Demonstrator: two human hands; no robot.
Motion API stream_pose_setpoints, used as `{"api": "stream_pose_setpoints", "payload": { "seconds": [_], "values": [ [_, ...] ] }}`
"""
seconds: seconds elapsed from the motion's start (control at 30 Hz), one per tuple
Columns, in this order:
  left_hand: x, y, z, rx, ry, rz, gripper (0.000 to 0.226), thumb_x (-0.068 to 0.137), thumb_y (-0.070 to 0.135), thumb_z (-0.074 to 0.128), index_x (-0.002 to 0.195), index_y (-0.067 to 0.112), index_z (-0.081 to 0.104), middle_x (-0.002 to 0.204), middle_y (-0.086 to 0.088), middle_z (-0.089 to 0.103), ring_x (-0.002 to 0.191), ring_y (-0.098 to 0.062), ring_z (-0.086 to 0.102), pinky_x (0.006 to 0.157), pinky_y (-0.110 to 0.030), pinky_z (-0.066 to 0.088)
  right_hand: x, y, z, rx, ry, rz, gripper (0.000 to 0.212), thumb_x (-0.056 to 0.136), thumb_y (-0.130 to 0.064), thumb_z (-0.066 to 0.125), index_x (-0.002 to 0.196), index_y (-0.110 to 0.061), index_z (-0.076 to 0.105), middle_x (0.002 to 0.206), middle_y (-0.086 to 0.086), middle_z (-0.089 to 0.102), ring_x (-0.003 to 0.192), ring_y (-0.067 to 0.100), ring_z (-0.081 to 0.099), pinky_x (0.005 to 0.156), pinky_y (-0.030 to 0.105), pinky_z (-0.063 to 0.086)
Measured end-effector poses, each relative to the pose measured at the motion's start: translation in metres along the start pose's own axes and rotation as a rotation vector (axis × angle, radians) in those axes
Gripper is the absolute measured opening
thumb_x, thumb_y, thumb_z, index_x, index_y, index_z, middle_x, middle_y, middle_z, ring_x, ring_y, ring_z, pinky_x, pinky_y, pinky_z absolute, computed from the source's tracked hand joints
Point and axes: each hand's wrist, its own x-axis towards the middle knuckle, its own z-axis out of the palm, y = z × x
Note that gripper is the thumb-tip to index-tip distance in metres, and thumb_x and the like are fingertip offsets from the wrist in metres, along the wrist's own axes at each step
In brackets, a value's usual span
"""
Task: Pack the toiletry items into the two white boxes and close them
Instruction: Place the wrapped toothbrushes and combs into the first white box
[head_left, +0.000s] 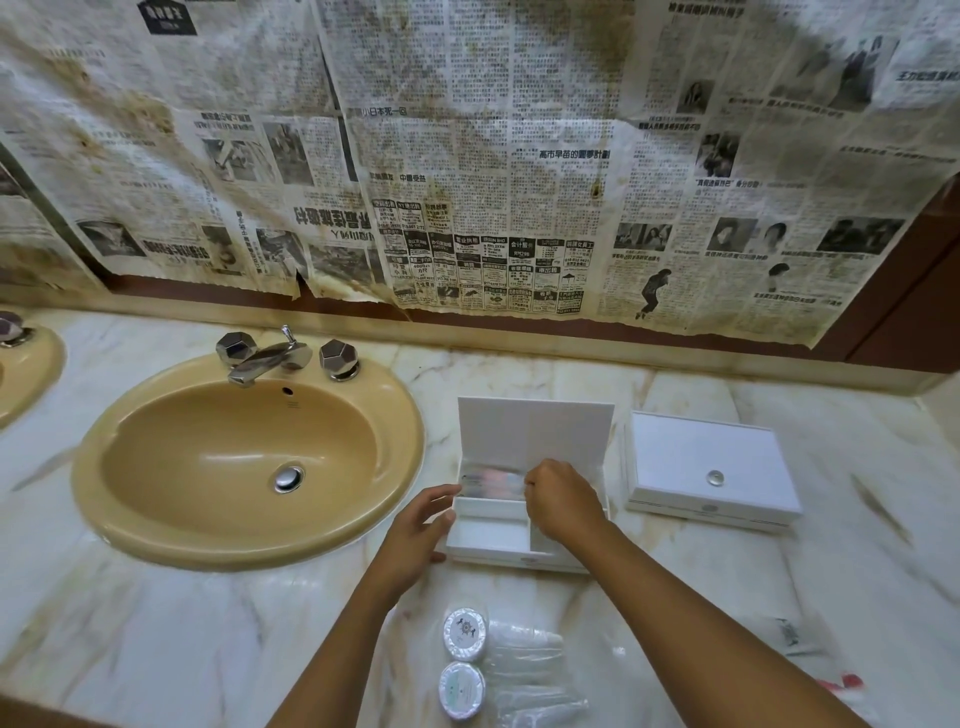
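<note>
**Two white boxes on the marble counter, one open under both hands**

Two white rectangular cardboard boxes sit on the pale veined marble counter. The open white box stands just right of the basin, its hinged lid upright and its inside split into compartments. The closed white box, with a small round silver stud on its lid, lies just beside it to the right, apart from it.

The right hand hovers over the open box's rear compartment, fingers curled, pinching one end of a shiny clear-wrapped slim packet that lies across that compartment. The left hand rests against the box's left wall, fingers relaxed and spread, gripping nothing.

Nearer the person lie two round white wrapped soap discs, one behind the other, with a few clear plastic sachets just beside them; their exact number is too blurred to tell.

To the left is a beige oval ceramic sink with a chrome faucet and two faceted knobs. Stained newspaper sheets cover the wall.
</note>
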Motion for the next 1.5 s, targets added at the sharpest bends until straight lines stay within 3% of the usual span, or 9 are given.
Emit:
{"api": "stream_pose_setpoints", "payload": {
  "seconds": [0.13,0.27,0.43,0.6,0.8,0.93,1.2,1.37,1.5],
  "values": [
    [0.001,-0.001,0.001,-0.007,0.009,0.002,0.024,0.097,0.023,0.055,0.117,0.035,0.061,0.127,0.015,0.059,0.119,-0.004,0.053,0.070,-0.027,0.056,-0.004,0.002,-0.003,-0.120,-0.088,-0.081,0.048,0.101,-0.042,0.035,0.113,-0.003,0.061,0.118,0.009,0.052,0.113,0.028,0.049,0.093,0.036,0.040],
    [0.000,-0.001,0.002,0.005,0.016,0.012,0.024,0.098,0.022,0.055,0.117,0.034,0.060,0.127,0.017,0.058,0.119,-0.001,0.052,0.073,-0.030,0.057,-0.011,-0.001,0.001,-0.227,0.006,-0.155,0.047,0.101,-0.043,0.029,0.118,-0.012,0.060,0.122,0.007,0.054,0.116,0.027,0.046,0.096,0.040,0.035],
    [-0.002,0.000,0.003,0.010,0.020,0.018,0.024,0.098,0.023,0.053,0.118,0.035,0.059,0.128,0.015,0.057,0.120,0.000,0.050,0.072,-0.028,0.056,-0.012,0.005,0.009,-0.230,-0.085,-0.178,0.055,0.099,-0.055,0.022,0.126,-0.019,0.054,0.130,0.003,0.049,0.125,0.023,0.040,0.103,0.045,0.030],
    [-0.003,0.000,0.004,0.014,0.016,0.021,0.024,0.099,0.023,0.052,0.119,0.035,0.058,0.129,0.014,0.056,0.121,-0.001,0.050,0.072,-0.028,0.055,-0.019,0.005,0.003,-0.178,-0.024,-0.200,0.049,0.100,-0.050,0.027,0.132,-0.022,0.051,0.135,0.002,0.050,0.129,0.023,0.040,0.108,0.045,0.024],
    [-0.004,0.001,0.004,0.026,0.022,0.027,0.025,0.099,0.022,0.052,0.120,0.034,0.058,0.127,0.016,0.057,0.120,0.002,0.050,0.076,-0.031,0.058,-0.055,-0.007,-0.005,0.027,0.232,-0.417,0.031,0.094,-0.024,0.052,0.123,-0.015,0.061,0.120,0.004,0.060,0.113,0.023,0.051,0.097,0.032,0.039],
    [-0.004,0.001,0.004,0.022,0.022,0.027,0.025,0.099,0.021,0.052,0.121,0.033,0.058,0.129,0.014,0.056,0.121,0.001,0.049,0.077,-0.035,0.057,-0.084,-0.011,-0.007,0.062,0.067,-0.454,0.028,0.095,-0.023,0.049,0.119,-0.019,0.063,0.115,-0.003,0.062,0.110,0.014,0.053,0.091,0.029,0.045],
    [-0.006,0.001,0.005,0.024,0.028,0.020,0.026,0.099,0.021,0.052,0.123,0.029,0.057,0.128,0.014,0.055,0.120,0.001,0.049,0.082,-0.041,0.056,-0.113,0.009,0.021,-0.190,-0.349,-0.425,0.045,0.090,-0.035,0.056,0.132,-0.023,0.050,0.131,0.001,0.049,0.122,0.021,0.045,0.095,0.034,0.040],
    [-0.007,0.001,0.005,0.017,0.028,0.018,0.027,0.099,0.022,0.051,0.124,0.029,0.057,0.128,0.011,0.055,0.119,-0.002,0.049,0.080,-0.038,0.056,-0.126,0.020,0.037,-0.252,-0.415,-0.443,0.081,0.075,-0.055,0.070,0.142,-0.027,0.035,0.131,0.001,0.041,0.121,0.021,0.038,0.098,0.035,0.037],
    [-0.005,0.000,0.006,0.010,0.035,0.003,0.027,0.100,0.020,0.050,0.121,0.034,0.058,0.127,0.009,0.056,0.117,-0.004,0.050,0.078,-0.035,0.056,-0.131,0.026,0.049,-0.323,-0.390,-0.473,0.094,0.063,-0.051,0.079,0.141,-0.030,0.030,0.127,0.000,0.038,0.117,0.021,0.036,0.095,0.036,0.035]
  ]
}}
